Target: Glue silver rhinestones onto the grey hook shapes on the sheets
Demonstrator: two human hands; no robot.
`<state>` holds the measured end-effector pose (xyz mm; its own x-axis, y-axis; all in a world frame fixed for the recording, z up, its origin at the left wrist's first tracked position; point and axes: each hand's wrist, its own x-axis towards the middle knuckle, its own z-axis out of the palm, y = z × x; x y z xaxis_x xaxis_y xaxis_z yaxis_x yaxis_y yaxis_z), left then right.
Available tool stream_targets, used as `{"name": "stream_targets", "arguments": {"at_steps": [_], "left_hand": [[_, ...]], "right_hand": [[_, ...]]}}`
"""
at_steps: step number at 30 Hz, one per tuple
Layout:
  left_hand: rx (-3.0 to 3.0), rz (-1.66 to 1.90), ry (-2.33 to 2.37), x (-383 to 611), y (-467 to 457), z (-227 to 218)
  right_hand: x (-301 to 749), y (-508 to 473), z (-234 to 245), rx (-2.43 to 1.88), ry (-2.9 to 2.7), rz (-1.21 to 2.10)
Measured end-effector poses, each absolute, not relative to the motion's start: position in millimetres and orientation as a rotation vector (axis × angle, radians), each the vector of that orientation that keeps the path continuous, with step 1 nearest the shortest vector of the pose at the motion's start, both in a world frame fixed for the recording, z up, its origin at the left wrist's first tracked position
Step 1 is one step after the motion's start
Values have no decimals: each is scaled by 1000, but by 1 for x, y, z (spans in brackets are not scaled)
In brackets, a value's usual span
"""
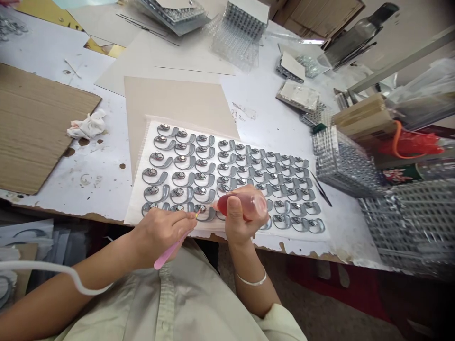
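Note:
My left hand [166,233] is closed around a slim pink-handled tool [168,255], whose thin yellowish tip points at a ring in the front row. In my right hand [239,226], a squeeze bottle [245,205] of red liquid lies tilted, with its narrow nozzle close to that same ring and the tool's tip. Whether the nozzle touches the ring I cannot tell. Several rows of grey metal rings [180,175], each with a round, stone-set head, are laid out on a white padded sheet [137,208]. My right hand and the bottle hide some of them.
Brown cardboard [39,128] lies at the left beside a crumpled tissue [87,125]. Beige card [177,97] sits under the sheet's far side. Dark tweezers [322,189] rest at the sheet's right end. Stacked silvery trays [343,161] crowd the right edge.

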<state>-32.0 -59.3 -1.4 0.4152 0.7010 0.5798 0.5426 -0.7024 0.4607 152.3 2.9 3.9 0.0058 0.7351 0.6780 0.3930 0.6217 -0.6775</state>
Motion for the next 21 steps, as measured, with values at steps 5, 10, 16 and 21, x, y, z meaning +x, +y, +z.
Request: {"name": "stream_targets", "arguments": {"at_steps": [5,10,16,21], "left_hand": [[2474,1164,1079,-33,-60,-3],[2486,1179,1093,-31,-60,-3],[2505,1200,1104,-31,-60,-2],[2486,1187,1108,-31,-61,-5]], "right_hand": [[152,2,3,-956,-1634,372],[151,3,2,-953,-1637,335],[152,3,3,-954,-1635,354],[151,2,3,-941,-1612,377]]}}
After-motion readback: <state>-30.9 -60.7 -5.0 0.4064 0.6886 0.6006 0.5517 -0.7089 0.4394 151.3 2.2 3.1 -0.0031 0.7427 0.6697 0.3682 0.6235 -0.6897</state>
